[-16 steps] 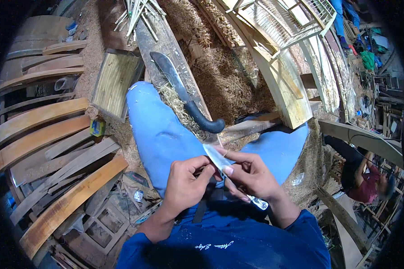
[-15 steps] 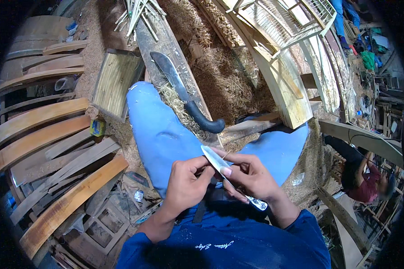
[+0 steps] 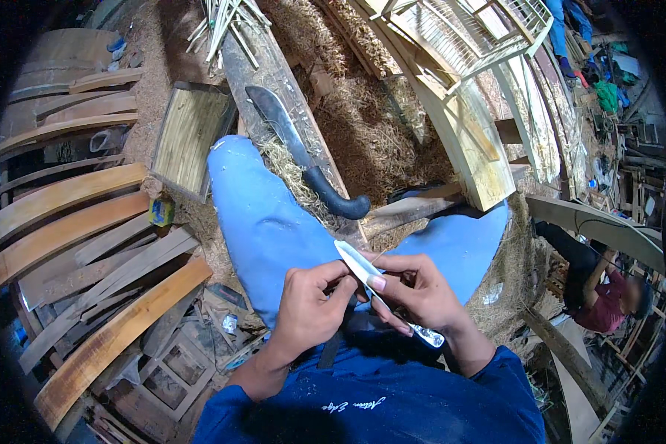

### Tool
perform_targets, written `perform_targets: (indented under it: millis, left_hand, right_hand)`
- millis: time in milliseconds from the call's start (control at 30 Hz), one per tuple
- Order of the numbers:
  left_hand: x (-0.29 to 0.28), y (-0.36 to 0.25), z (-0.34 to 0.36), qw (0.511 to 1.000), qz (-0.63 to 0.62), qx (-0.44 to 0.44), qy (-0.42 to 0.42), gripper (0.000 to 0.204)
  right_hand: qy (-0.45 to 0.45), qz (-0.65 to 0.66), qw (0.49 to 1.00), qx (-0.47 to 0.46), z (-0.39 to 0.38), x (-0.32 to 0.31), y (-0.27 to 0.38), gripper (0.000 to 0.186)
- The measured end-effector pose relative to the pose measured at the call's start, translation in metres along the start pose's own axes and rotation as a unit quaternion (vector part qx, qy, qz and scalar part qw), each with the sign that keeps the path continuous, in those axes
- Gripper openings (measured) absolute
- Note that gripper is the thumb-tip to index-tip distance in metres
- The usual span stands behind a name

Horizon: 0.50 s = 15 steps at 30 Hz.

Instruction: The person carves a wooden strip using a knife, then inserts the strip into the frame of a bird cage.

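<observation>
The knife (image 3: 356, 262) is gripped in the right hand (image 3: 422, 293), its blade slanting up-left between the hands; beside it, the left hand (image 3: 308, 307) curls narrow, its contents impossible to tell.

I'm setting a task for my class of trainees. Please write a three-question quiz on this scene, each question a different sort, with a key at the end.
1. Multiple choice: what is in the right hand?
A) a saw
B) a knife
C) a hammer

2. True or false: the machete lies with its tip farther from the right hand than its black handle.

3. Fill in: at the picture's top edge, a heap of thin, pale ____ lies partly over the wooden plank.

Key: 1. B. 2. True. 3. sticks.
</observation>
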<state>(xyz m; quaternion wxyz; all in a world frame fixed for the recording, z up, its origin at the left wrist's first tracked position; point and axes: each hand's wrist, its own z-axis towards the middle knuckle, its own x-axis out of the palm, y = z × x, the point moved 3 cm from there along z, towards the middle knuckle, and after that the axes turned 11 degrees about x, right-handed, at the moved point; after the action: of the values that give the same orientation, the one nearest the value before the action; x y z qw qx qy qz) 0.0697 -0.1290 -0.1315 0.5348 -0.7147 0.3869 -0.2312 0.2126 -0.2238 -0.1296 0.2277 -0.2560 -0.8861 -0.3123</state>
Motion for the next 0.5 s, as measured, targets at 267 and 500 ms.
perform_targets:
  millis: [267,500]
  left_hand:
    - [-0.007,-0.003,-0.002,0.999,0.005,-0.051,-0.019,0.016]
    - [-0.003,-0.005,-0.001,0.999,0.007,0.011,-0.034,0.017]
  right_hand:
    - [-0.010,-0.012,1.000,-0.016,-0.006,-0.011,0.009,0.048]
    - [0.034,-0.002,0.999,0.011,0.004,0.003,-0.005,0.044]
